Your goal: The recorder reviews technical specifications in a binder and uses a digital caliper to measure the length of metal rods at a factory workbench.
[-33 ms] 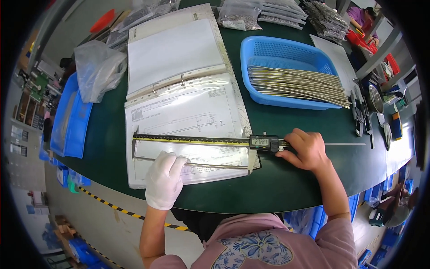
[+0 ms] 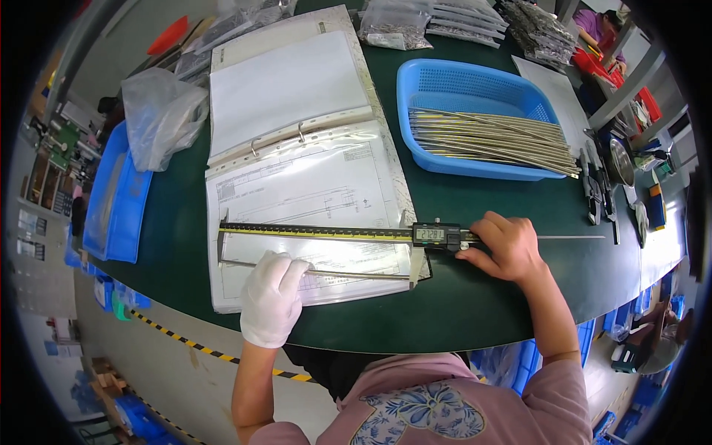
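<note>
A long digital caliper point(image 2: 319, 231) lies across the lower page of an open ring binder point(image 2: 297, 148). Between its two jaws lies a thin metal rod point(image 2: 356, 274), parallel to the beam. My left hand point(image 2: 271, 297), in a white glove, pinches the rod near its left end, beside the fixed jaw. My right hand point(image 2: 504, 248) is bare and grips the caliper's sliding head just right of its display point(image 2: 430, 234). The lower page is a line drawing in a clear sleeve.
A blue basket point(image 2: 415, 74) holding several long metal rods point(image 2: 489, 137) stands behind my right hand. A crumpled plastic bag point(image 2: 159, 111) and a blue bin point(image 2: 115, 200) are at the left. Bags of small parts point(image 2: 415, 22) lie at the back, hand tools point(image 2: 593, 185) at the right on the green table point(image 2: 482, 311).
</note>
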